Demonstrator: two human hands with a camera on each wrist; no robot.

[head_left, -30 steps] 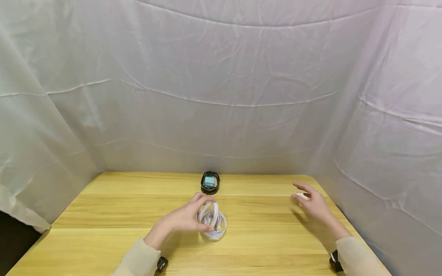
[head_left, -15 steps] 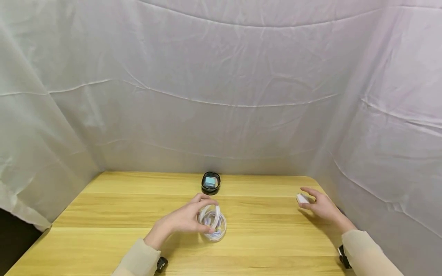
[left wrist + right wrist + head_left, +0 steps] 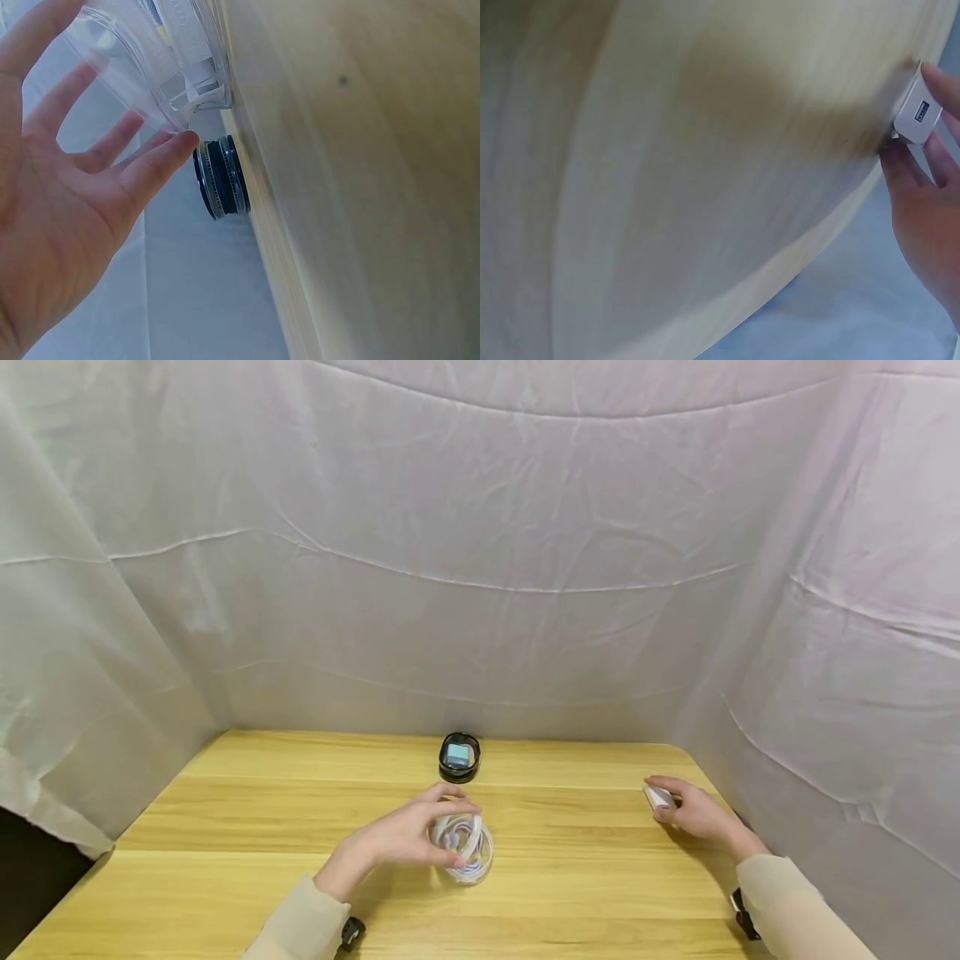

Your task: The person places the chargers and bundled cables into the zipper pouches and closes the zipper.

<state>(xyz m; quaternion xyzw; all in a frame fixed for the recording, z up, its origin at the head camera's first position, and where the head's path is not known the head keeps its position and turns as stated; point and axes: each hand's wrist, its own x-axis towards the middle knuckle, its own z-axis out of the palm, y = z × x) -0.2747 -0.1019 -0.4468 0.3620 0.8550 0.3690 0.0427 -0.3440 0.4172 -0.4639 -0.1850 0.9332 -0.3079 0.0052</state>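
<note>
My left hand (image 3: 438, 833) grips a clear round case (image 3: 467, 853) with a coiled white cable inside, standing on the wooden table (image 3: 247, 827) near its middle. In the left wrist view the fingers (image 3: 154, 161) wrap the clear case (image 3: 150, 67). My right hand (image 3: 672, 802) lies at the table's right side and pinches a small white USB charger (image 3: 655, 793). The right wrist view shows the charger (image 3: 917, 116) with its port facing out, a finger above it and the thumb (image 3: 897, 157) below.
A black round watch-like device (image 3: 458, 757) with a lit blue screen stands at the back centre, also seen on edge (image 3: 221, 178) beyond my left fingers. White cloth (image 3: 480, 568) walls the table on three sides. The table's right edge runs close past my right hand.
My right hand drew back to the right of the charger, then closed its fingers onto it. My left hand kept its hold on the clear case.
</note>
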